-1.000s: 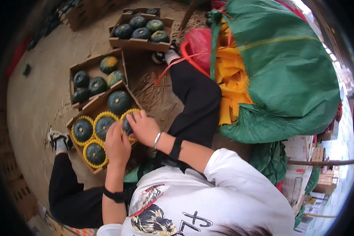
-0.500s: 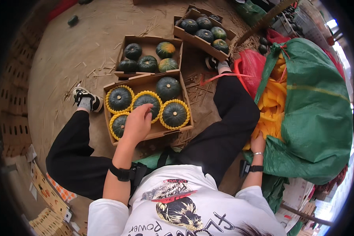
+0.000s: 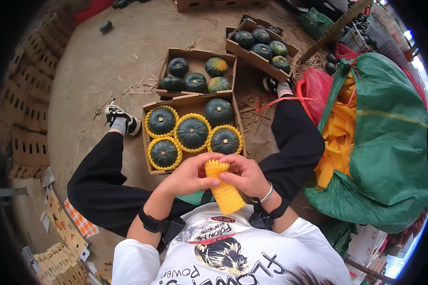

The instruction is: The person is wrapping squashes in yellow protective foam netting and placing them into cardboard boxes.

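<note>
Both my hands meet in front of my chest on a yellow foam net sleeve [image 3: 227, 195]. My left hand [image 3: 192, 173] pinches its upper rim from one side, and my right hand [image 3: 245, 175] grips the opposite side of that rim. Just beyond them lies a cardboard box [image 3: 150, 167] of dark green pumpkins. Several there wear yellow foam nets, among them the middle pumpkin [image 3: 192, 133]. At the box's far right sits a bare pumpkin [image 3: 218, 111] with no net around it.
A second open box [image 3: 164, 90] of pumpkins adjoins the first, and another pumpkin box [image 3: 290, 76] stands farther right. By my right leg slumps a green woven sack [image 3: 390, 142] full of yellow foam nets [image 3: 337, 128]. Stacked cartons [image 3: 28, 114] line the left side.
My right hand has come out of the sack with a foam net sleeve. My left hand has drawn back from the box, and both now hold the sleeve.
</note>
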`<state>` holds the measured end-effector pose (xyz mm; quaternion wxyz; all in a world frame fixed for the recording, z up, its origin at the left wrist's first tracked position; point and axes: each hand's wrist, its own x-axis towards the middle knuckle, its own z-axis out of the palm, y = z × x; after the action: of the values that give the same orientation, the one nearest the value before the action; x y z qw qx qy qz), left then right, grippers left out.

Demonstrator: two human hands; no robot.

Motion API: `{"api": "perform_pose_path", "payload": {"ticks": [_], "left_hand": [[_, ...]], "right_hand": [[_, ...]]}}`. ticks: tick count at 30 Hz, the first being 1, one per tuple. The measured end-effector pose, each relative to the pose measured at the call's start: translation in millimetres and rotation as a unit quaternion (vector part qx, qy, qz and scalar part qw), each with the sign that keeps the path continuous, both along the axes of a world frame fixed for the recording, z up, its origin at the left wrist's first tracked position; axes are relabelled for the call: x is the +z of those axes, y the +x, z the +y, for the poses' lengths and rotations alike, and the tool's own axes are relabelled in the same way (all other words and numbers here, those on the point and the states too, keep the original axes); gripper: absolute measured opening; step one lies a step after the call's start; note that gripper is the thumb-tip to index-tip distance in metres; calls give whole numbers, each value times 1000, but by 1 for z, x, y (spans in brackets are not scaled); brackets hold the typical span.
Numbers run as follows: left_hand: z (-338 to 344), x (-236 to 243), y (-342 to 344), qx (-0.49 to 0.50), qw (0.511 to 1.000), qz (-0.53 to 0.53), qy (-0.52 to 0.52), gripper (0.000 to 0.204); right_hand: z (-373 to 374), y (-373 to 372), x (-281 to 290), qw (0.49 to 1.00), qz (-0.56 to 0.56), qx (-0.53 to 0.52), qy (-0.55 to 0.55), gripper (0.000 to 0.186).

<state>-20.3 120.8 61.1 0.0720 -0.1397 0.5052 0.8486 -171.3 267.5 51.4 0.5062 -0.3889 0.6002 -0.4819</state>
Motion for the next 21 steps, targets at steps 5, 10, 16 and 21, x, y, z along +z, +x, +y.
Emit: {"api": "perform_pose_path", "payload": {"ticks": [5, 10, 16, 21], "left_hand": [[4, -33, 11, 145, 982, -35, -115, 38], [-4, -28, 7, -9, 992, -97, -85, 36], [0, -34, 0, 250, 960, -31, -122, 18], [-10, -73, 1, 316, 912, -77, -249, 26]], "right_hand": [[-11, 2, -5, 988, -91, 23, 124, 24], [-17, -11, -30, 988, 68, -55, -130, 13], [-21, -9, -33, 996, -50, 3, -67, 13], [-52, -20, -45, 862, 474, -110, -141, 17]]}}
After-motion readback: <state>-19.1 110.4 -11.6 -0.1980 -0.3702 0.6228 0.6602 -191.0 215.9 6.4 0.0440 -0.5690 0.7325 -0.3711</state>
